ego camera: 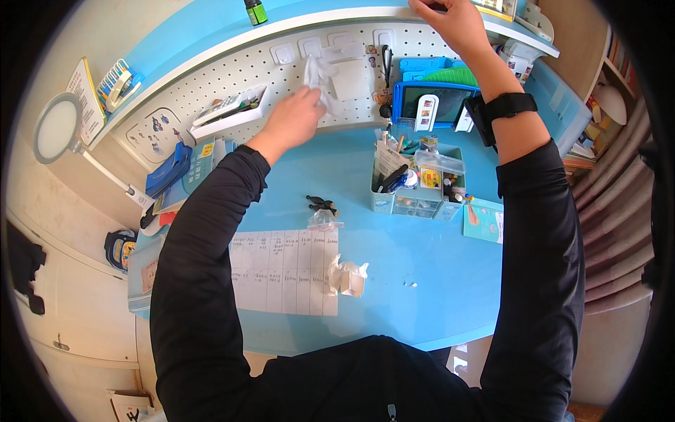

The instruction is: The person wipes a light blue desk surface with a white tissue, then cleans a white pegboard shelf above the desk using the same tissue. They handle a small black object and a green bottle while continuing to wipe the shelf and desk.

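My left hand (295, 118) is raised before the white pegboard (248, 74), its fingers curled together. A thin, crumpled white sheet or bag (315, 74) shows right above and behind those fingertips; whether they grip it cannot be told. Up at the blue shelf (200, 26) with its white front edge, my right hand (448, 21) reaches over the rim. A small dark thing (437, 7) shows by its fingers, and the picture's top edge cuts the view there. A black watch (510, 107) is strapped on the right wrist.
On the blue desk (422, 322) lie a printed sheet (285, 300), a small white box with crumpled paper (352, 282), black clips (321, 203) and a clear zip bag (324, 221). A stationery organizer (416, 203) and a blue-framed tablet (406, 105) stand behind. A lamp (57, 128) rises left.
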Action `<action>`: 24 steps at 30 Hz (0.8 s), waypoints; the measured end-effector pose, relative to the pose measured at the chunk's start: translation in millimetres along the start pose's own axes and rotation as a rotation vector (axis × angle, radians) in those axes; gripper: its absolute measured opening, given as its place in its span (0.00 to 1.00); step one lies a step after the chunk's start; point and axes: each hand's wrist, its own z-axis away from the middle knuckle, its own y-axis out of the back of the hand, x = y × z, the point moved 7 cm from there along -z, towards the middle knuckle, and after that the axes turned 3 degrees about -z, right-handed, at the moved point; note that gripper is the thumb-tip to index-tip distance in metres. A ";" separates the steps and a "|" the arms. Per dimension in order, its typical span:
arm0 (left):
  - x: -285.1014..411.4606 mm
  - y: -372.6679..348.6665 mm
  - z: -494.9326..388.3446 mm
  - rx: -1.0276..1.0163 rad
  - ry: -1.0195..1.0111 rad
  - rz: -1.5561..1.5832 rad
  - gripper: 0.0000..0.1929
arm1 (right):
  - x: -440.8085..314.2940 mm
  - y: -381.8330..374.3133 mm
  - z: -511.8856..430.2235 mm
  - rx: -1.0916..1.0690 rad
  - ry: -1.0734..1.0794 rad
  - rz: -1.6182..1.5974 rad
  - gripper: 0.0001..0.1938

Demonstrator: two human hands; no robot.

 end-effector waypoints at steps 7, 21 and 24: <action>-14.4 -33.5 4.5 -0.218 0.219 -0.005 0.08 | -6.1 1.2 1.3 0.011 0.038 0.009 0.15; -54.5 -97.4 -39.4 0.256 1.069 1.262 0.21 | -4.8 2.1 1.7 0.030 0.022 -0.010 0.15; -52.0 -95.9 -39.7 0.295 1.097 1.466 0.17 | -3.6 2.6 2.2 0.008 -0.007 -0.020 0.15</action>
